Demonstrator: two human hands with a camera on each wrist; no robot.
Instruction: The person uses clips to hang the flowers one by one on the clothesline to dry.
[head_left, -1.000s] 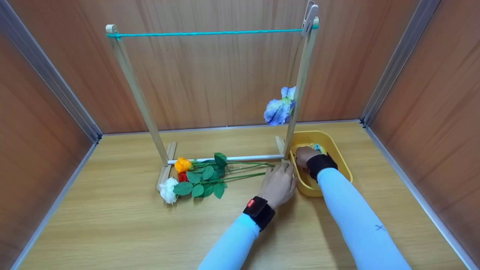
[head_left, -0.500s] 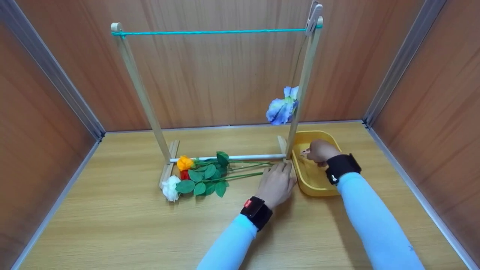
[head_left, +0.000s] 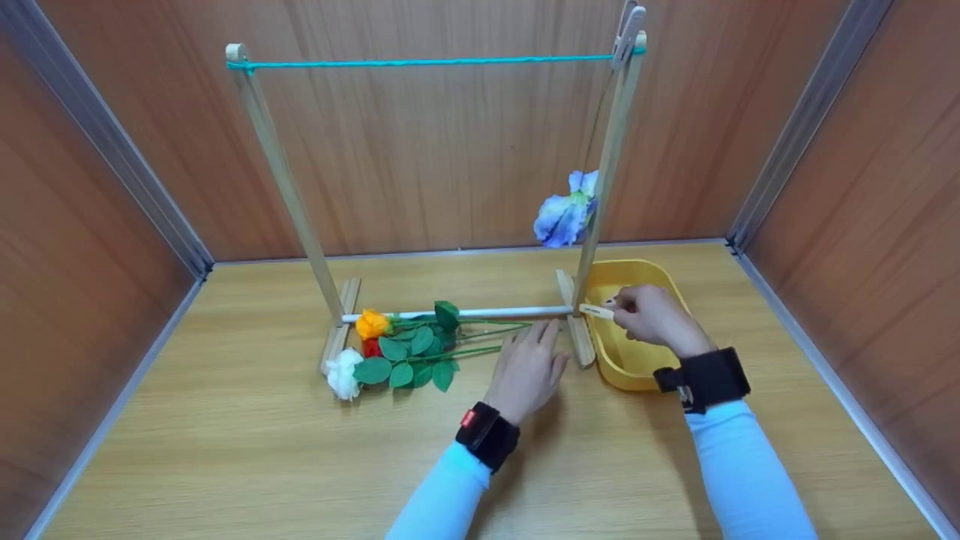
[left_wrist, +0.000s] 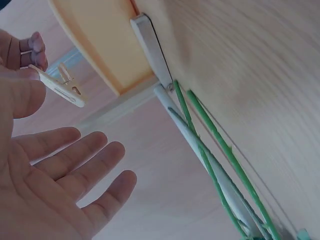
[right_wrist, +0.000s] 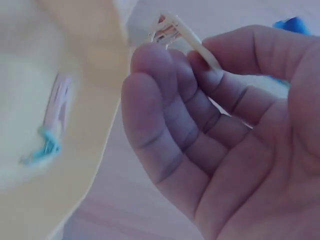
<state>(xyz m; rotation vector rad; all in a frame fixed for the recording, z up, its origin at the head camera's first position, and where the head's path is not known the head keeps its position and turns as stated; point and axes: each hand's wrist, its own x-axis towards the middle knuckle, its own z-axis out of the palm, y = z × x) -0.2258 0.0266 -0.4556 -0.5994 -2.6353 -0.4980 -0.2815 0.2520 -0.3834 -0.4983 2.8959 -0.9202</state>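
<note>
My right hand [head_left: 658, 321] pinches a cream clothespin [head_left: 598, 311] between thumb and index finger, above the near side of the rack's right post. Its spring end points left, as the right wrist view also shows with the clothespin [right_wrist: 187, 34]. With fingers extended, my left hand [head_left: 525, 371] hovers by the stem ends of the artificial roses, apart from the green stems [left_wrist: 215, 130] in the left wrist view. An orange rose [head_left: 373, 324], a partly hidden red rose [head_left: 371, 347] and a white rose [head_left: 343, 373] lie with their heads to the left.
A yellow basin [head_left: 630, 382] stands right of the rack, holding a pink clothespin [right_wrist: 58, 102] and a teal one [right_wrist: 45, 147]. A blue flower [head_left: 562, 217] hangs upside down from the teal string [head_left: 420, 63] by a pale clothespin [head_left: 628, 37]. Wooden walls enclose the table.
My right hand has come up out of the basin with the cream clothespin. My left hand has drawn back slightly to the left from the rack's right foot.
</note>
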